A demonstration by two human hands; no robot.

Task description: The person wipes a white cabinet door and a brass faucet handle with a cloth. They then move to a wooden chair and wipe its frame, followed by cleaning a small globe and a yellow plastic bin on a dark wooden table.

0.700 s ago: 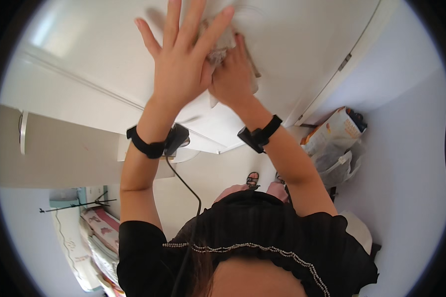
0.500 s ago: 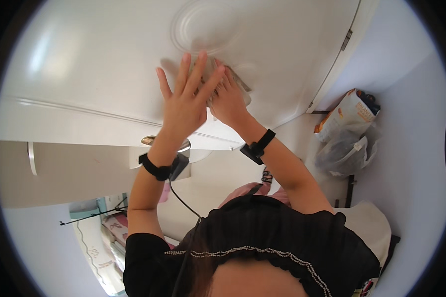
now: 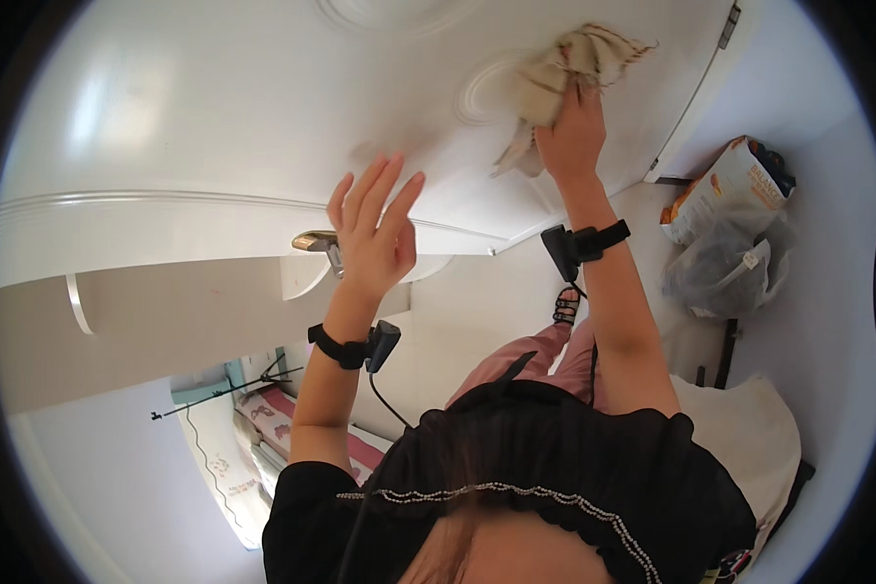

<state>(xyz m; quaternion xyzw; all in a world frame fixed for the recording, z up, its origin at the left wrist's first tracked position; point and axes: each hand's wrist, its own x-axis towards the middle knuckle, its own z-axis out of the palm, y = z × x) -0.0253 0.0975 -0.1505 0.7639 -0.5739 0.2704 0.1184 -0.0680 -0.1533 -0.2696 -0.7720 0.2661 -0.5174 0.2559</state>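
Observation:
A white panelled door (image 3: 214, 127) with round raised mouldings fills the upper part of the view. My right hand (image 3: 572, 141) grips a beige cloth (image 3: 586, 60) with dark stripes and frayed edges, against or close to the door's surface near its hinged side. Folds of the cloth hang past both sides of the fingers. To the left, my left hand (image 3: 372, 229) is raised with its fingers stretched and apart, holding nothing. It is near the door's edge, beside a gold-coloured door handle (image 3: 316, 240) partly behind the wrist; whether it touches the door I cannot tell.
On the right, a white and orange bag (image 3: 725, 190) stands by the wall, with a grey plastic bag (image 3: 725, 277) in front. Hinges (image 3: 729, 26) line the door's right edge. At lower left are a thin black stand (image 3: 229, 389) and a bed with pink-patterned covers (image 3: 273, 419).
My right hand has moved right with the cloth, away from my left hand, which overlapped it before. My left hand has come lower and away from the cloth.

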